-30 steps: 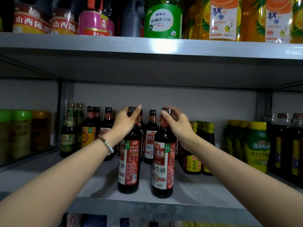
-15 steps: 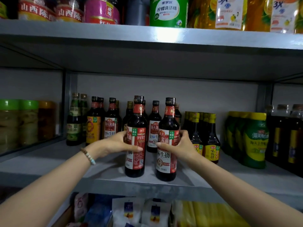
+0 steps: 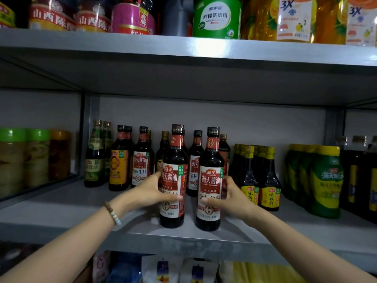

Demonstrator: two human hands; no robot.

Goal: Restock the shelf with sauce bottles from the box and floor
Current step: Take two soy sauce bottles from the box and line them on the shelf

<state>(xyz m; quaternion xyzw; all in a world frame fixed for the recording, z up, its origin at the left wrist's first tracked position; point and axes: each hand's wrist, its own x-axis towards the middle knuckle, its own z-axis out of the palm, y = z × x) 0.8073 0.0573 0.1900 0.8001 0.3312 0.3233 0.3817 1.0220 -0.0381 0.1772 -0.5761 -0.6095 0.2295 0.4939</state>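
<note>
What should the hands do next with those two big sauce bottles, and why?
Probably slide both bottles back. The left hand grips the left bottle, the right hand the right bottle; both stand upright near the front edge of the shelf, ahead of the back row.

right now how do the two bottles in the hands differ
The left bottle is gripped by the left hand from its left side; the right bottle by the right hand from its right. The left bottle's label is turned partly away; the right bottle's faces the camera squarely. The right bottle stands slightly nearer the shelf edge. Both are upright, dark, red-labelled and black-capped.
</note>
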